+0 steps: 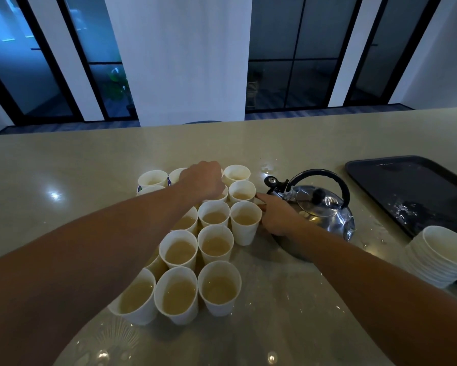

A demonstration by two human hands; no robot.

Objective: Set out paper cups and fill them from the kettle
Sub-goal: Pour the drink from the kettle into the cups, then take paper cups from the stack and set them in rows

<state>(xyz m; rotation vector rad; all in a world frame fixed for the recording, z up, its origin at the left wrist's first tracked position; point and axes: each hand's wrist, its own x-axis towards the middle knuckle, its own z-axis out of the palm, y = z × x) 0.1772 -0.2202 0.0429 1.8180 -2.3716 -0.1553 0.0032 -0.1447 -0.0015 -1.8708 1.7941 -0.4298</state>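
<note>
Though beside hands, kettle untouched.

No readable text, brand or number anywhere. Far-left paper cups carry blue-purple print on sides, too small and blurred to read.

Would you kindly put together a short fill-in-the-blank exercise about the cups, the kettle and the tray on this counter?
1. The kettle stands to the ____ of the cluster of filled cups.
2. The kettle's curved handle is ____ in colour.
3. The stack of spare cups lies at the near end of the dark ____.
4. The right hand points one finger at a cup, while the ____ hand reaches over the far cups.

Missing words: right; black; tray; left
</note>
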